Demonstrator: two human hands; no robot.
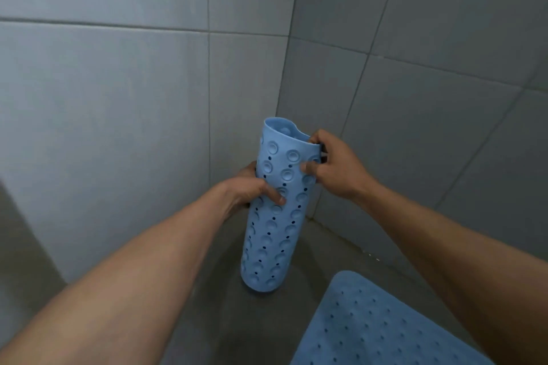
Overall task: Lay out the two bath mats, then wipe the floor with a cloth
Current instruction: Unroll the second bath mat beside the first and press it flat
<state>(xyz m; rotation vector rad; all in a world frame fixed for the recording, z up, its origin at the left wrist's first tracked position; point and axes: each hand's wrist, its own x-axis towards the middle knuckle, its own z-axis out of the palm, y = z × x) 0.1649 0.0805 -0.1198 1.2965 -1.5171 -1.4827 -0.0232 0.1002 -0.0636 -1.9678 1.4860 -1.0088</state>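
A light blue rubber bath mat [271,234], rolled into a tube with its suction cups outward, stands almost upright in the corner, its lower end close to the grey floor. My left hand [252,190] grips the roll around its middle from the left, thumb across the front. My right hand [335,164] pinches the loose upper edge of the roll at the top right. A second blue mat [376,326] lies flat on the floor at the lower right, holes showing. No cloth is in view.
Grey tiled walls [133,115] meet in a corner right behind the roll. The grey floor [225,320] runs from the corner toward me, between the left wall and the flat mat.
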